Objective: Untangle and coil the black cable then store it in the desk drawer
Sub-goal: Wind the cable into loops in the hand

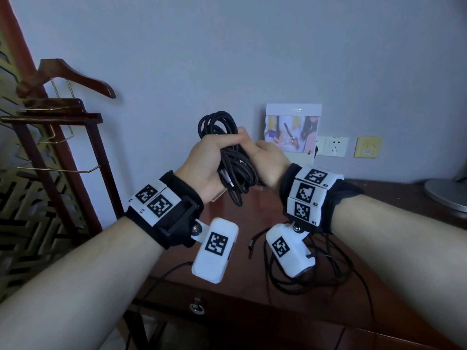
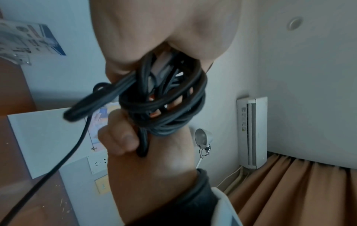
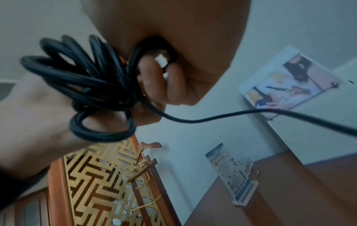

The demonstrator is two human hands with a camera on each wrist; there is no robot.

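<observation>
I hold a bundle of black cable upright above the dark wooden desk. My left hand grips the loops around their middle, with a metal plug showing below the palm. My right hand touches the bundle from the right, its fingers hidden behind it. In the right wrist view its fingers curl round a strand of the cable. In the left wrist view the coil sits between both hands. A loose plug end lies on the desk. The drawer below stands closed.
A wooden hanger stand and a gold lattice screen stand at the left. A picture card, wall sockets and a yellow plate are on the back wall. A grey lamp base sits at the right. More loose cable lies under my right wrist.
</observation>
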